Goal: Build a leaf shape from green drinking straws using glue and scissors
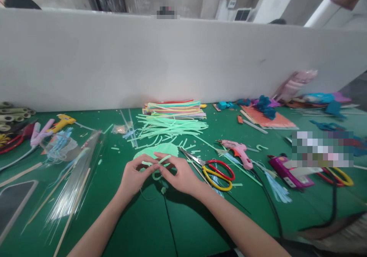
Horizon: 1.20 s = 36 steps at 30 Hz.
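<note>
A green table [137,226]; over it, a person's left hand [134,172] and right hand [182,173] meet, fingertips pinched closed on a short, bent pale green strip [165,159]. Just beyond them lies a pale green disc [157,147]. Scissors [204,163] and a pink glue gun [241,155] lie to the right. Farther back: loose green strips [172,126], a multicoloured stack [173,110], then a white partition [177,62].

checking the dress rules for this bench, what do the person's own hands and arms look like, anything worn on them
Both the left hand and the right hand are bare, without gloves. The left forearm and the right forearm show no sleeve as far as the picture's lower edge. No watch, bracelet, ring or marking can be made out.
</note>
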{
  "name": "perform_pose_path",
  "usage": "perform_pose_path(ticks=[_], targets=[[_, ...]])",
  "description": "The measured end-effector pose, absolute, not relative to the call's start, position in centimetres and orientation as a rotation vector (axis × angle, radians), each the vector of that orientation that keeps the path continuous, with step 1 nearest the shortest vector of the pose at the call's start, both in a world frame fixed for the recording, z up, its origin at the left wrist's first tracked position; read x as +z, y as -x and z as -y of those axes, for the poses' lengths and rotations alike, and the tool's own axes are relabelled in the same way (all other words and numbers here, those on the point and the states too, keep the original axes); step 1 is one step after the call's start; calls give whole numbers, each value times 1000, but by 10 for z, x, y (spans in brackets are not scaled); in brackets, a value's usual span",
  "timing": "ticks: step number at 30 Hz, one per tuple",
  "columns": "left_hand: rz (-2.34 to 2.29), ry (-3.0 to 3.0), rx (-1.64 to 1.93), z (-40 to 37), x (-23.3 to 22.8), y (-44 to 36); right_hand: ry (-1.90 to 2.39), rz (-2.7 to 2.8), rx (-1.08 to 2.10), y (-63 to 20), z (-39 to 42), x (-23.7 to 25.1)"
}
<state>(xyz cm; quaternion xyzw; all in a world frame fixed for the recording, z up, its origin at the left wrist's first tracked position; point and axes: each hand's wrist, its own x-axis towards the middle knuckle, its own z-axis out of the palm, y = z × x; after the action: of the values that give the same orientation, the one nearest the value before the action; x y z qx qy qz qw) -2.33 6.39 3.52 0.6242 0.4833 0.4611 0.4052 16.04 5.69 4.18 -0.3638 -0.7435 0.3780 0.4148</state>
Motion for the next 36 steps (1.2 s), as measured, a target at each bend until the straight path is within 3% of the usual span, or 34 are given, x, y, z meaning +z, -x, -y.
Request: perform_pose_path(ticks=[7,24,36], targets=[[-1235,-1701,1133,-67,43,30,1076,1784,714,-178,-71,43],[-1335,-1805,936,-71,41,41,1049,2118,819,-168,-69,27],[-1616,-1740,753,-78,52,83,1143,2043,888,-160,-67,17]])
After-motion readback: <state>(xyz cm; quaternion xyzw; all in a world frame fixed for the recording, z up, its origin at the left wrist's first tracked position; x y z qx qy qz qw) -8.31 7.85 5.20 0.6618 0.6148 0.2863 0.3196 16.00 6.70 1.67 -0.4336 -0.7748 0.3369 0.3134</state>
